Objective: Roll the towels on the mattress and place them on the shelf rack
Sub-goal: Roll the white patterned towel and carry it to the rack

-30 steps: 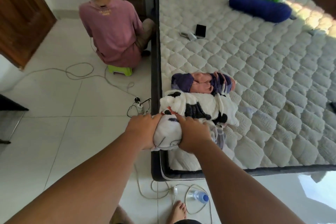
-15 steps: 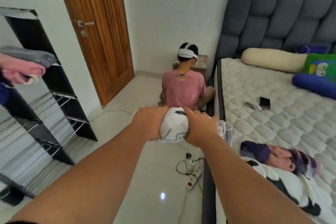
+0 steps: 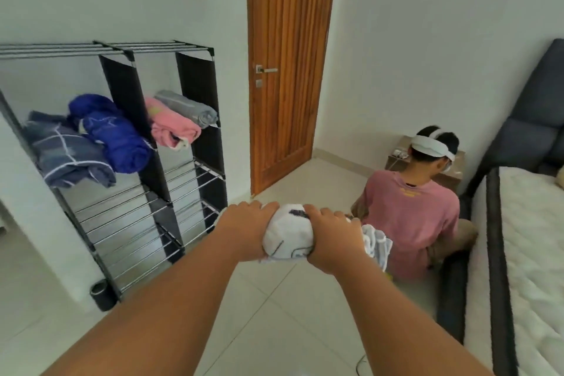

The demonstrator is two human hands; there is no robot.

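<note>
A rolled white towel with black markings (image 3: 288, 233) is held in the air between both hands. My left hand (image 3: 242, 227) grips its left end and my right hand (image 3: 332, 236) grips its right end, where a loose striped edge hangs out. The black shelf rack (image 3: 134, 180) stands against the wall at left. Its upper shelf carries several rolled towels: a grey-blue checked one (image 3: 65, 159), a deep blue one (image 3: 114, 133), a pink one (image 3: 172, 127) and a grey one (image 3: 187, 107). The white quilted mattress (image 3: 531, 253) lies along the right edge.
A person in a pink shirt (image 3: 410, 217) sits on the floor beside the bed, facing away. A closed wooden door (image 3: 288, 64) is straight ahead. A small dark bin (image 3: 102, 294) stands at the rack's foot. The lower wire shelves hold nothing. Pale floor tiles lie between me and the rack.
Both hands lifted the rolled white towel off the mattress. My view has swung left from the bed toward the shelf rack, which now shows fully with its rolled towels.
</note>
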